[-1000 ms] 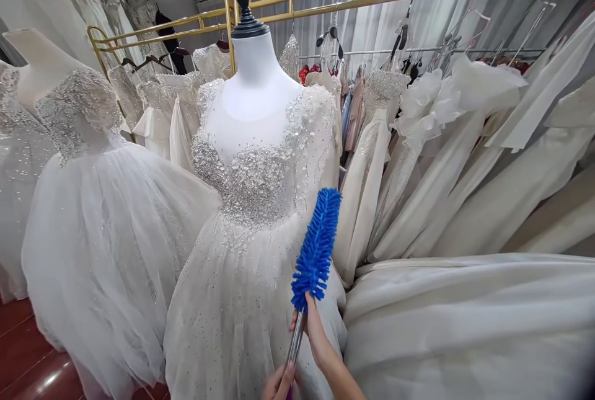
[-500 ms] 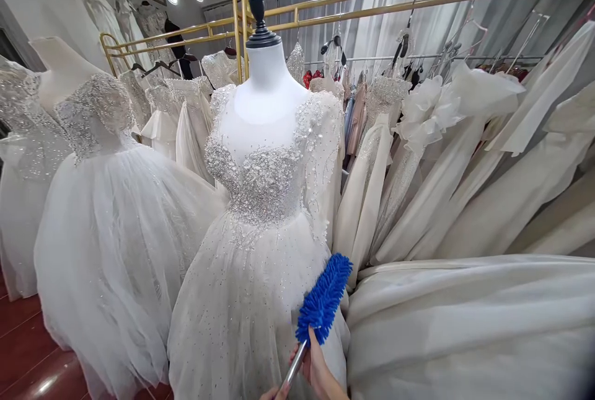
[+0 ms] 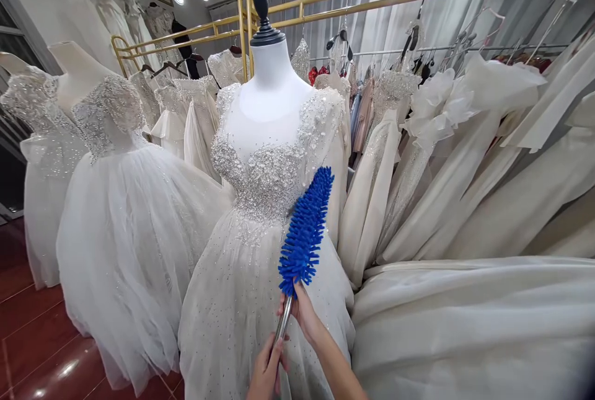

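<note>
Now dusting | both hands' fingers clamped on duster (image 3: pixel 304 232) handle: right hand (image 3: pixel 297 313), left hand (image 3: pixel 267 372) | head seemingly touched dress (image 3: pixel 260 251) bodice | next: gentle sweep over beads.

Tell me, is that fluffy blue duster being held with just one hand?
No, both hands grip its metal handle: the right hand just under the blue duster head, the left hand lower down.

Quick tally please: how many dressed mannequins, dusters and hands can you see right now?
Dressed mannequins: 3 (centre, left, far left)
Blue dusters: 1
Hands: 2, left hand and right hand, both on the duster handle
Total: 6
</note>
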`<move>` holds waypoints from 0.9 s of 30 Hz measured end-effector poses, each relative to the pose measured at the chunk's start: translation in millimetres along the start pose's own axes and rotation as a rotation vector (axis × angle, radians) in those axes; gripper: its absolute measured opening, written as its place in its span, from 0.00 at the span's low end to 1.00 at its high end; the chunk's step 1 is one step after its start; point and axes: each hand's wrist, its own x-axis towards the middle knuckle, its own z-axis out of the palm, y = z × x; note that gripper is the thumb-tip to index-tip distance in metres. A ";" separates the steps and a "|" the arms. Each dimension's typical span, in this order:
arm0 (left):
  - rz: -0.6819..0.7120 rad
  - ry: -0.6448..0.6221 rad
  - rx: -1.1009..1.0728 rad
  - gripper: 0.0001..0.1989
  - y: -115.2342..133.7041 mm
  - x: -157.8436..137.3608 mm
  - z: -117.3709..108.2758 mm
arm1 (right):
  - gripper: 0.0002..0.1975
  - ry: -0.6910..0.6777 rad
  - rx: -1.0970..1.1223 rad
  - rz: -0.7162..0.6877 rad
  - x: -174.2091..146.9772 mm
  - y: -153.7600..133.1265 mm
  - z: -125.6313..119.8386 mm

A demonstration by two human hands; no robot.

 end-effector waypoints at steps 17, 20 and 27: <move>0.150 -0.030 0.142 0.29 22.3 -17.0 21.4 | 0.25 0.276 0.001 -0.139 -32.5 -21.6 -9.1; 0.184 0.035 0.152 0.25 44.6 -15.0 23.8 | 0.26 0.187 -0.063 -0.167 -17.1 -47.5 13.8; -0.032 0.071 0.193 0.30 -2.7 -12.1 -2.4 | 0.25 0.137 -0.040 0.150 5.3 23.7 -34.8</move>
